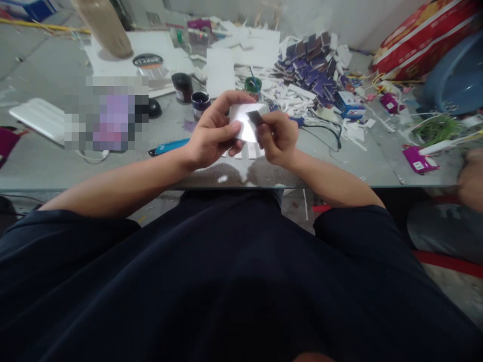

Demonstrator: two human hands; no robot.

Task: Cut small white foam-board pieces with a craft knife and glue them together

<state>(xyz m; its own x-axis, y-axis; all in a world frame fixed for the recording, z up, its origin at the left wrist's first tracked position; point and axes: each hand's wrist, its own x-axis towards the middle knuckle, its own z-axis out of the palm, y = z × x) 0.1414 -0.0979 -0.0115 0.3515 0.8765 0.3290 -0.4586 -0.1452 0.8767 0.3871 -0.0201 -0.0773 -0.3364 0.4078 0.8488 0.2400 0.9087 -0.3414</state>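
Between the thumb and fingers of my left hand [213, 129] is a small white glossy piece [245, 131], tilted so that it catches bright light. My right hand [278, 137] pinches a small dark flat piece [255, 118] close against the white piece's right side; whether the two touch, I cannot tell. Both hands are raised above the table's front edge. Under them lie white strips [245, 151], partly covered by my fingers. A blue cutter-like tool [171, 146] rests on the table beside my left wrist.
Behind my hands stand dark jars [200, 103] and a green jar [252, 85]. A heap of purple and brown tiles [313, 65] lies back right, near white scraps [298, 98]. A blue basin [458, 75] stands far right. Another person's hand [471, 178] shows at the right edge.
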